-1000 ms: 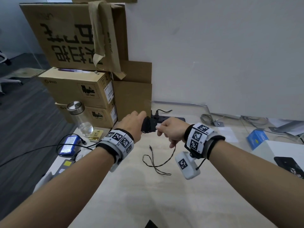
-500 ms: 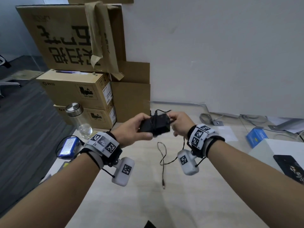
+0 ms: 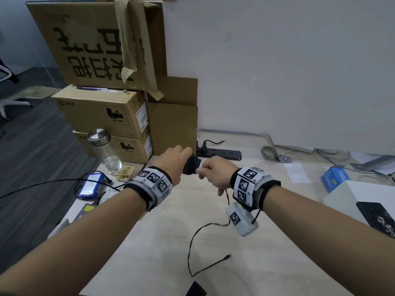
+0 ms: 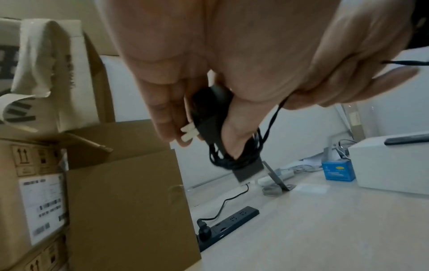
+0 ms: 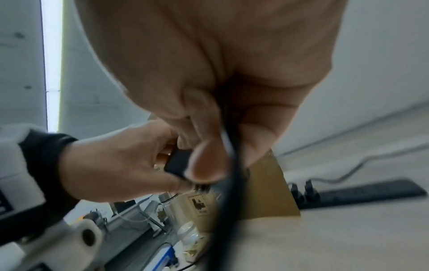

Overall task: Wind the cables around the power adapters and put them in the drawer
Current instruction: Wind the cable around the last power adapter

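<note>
My left hand (image 3: 175, 161) grips a black power adapter (image 3: 191, 165) above the desk. In the left wrist view the adapter (image 4: 209, 117) shows white plug prongs, and several turns of thin black cable (image 4: 234, 159) are wrapped round it. My right hand (image 3: 213, 174) pinches the same cable (image 5: 230, 165) right next to the adapter. The loose end of the cable (image 3: 192, 242) hangs down from that hand and loops on the desk, ending in a small barrel plug (image 3: 227, 257). No drawer is in view.
A black power strip (image 3: 222, 153) lies behind my hands by the wall. Stacked cardboard boxes (image 3: 106, 112) and a glass bottle (image 3: 104, 152) stand at the left. A blue battery pack (image 3: 90, 185) lies near the desk's left edge. A blue box (image 3: 335, 180) and a white box (image 3: 361, 197) sit right.
My left hand has turned the adapter over, back of the hand now up. My right hand has brought the cable round it, and the hanging tail has grown shorter and swung right.
</note>
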